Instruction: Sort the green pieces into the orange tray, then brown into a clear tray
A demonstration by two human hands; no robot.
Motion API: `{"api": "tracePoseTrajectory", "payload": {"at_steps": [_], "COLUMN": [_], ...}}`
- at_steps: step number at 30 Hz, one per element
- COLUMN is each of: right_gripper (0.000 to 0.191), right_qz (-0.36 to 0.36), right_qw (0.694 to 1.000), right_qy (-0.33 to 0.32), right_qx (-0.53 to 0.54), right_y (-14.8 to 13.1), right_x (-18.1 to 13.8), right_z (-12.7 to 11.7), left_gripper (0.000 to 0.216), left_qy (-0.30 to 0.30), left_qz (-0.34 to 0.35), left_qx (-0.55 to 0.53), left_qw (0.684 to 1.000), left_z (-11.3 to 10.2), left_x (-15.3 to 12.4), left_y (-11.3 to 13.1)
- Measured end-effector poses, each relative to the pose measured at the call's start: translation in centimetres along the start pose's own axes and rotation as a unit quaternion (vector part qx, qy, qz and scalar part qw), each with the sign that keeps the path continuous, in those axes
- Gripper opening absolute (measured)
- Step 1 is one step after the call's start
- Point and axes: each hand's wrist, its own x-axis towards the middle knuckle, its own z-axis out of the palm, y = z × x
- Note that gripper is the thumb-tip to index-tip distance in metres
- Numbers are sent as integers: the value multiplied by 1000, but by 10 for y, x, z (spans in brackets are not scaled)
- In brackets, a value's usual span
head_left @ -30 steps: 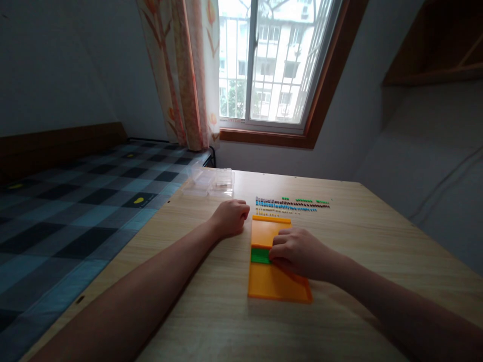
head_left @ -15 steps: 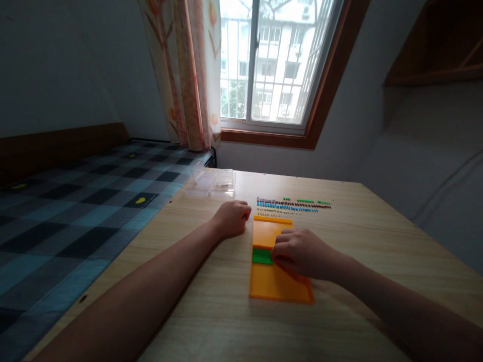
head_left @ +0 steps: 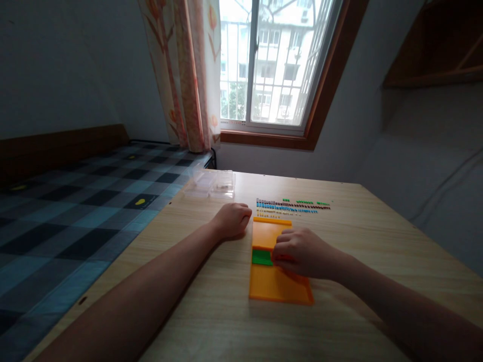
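An orange plastic tray [head_left: 266, 286] lies on the table, with a green ridged strip [head_left: 261, 257] across its middle. Over the strip's right part is my right hand [head_left: 298, 251], fingers curled together and pointing down; whatever they pinch is hidden. My left hand [head_left: 234, 220] rests on the wood left of the tray's far end, closed in a loose fist, and its fingertips are turned out of sight. Just beyond the tray lie rows of tiny pieces, among them blue pieces [head_left: 277, 206], dark brown pieces [head_left: 302, 204], green pieces [head_left: 305, 202] and yellowish pieces [head_left: 267, 214].
Clear plastic boxes [head_left: 211, 183] stand at the table's far left corner. A bed with a checked cover [head_left: 94, 201] runs along the left side of the wooden table [head_left: 377, 236]. Behind are a curtain [head_left: 188, 75] and a barred window [head_left: 279, 65].
Almost nothing differs. Both hands keep their places and closed shapes, and the tray and tiny pieces lie as before; the view has shifted very slightly.
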Motion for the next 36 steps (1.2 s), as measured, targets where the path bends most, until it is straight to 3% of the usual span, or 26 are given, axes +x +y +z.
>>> {"api": "tracePoseTrajectory", "payload": {"at_steps": [12, 36], "right_gripper": [10, 14], "right_qz": [4, 5], "right_qw": [1000, 1000], "right_qy": [1, -9], "right_qx": [-13, -11], "right_y": [-1, -2], "right_x": [1, 1], "right_z": [7, 6], "left_gripper": [21, 23], "left_qy": [-73, -80], "left_qz": [34, 49], "left_qx": [-9, -5], "left_qw": [997, 996], "left_z": [-7, -9], "left_x": [1, 0], "left_y": [13, 17]}}
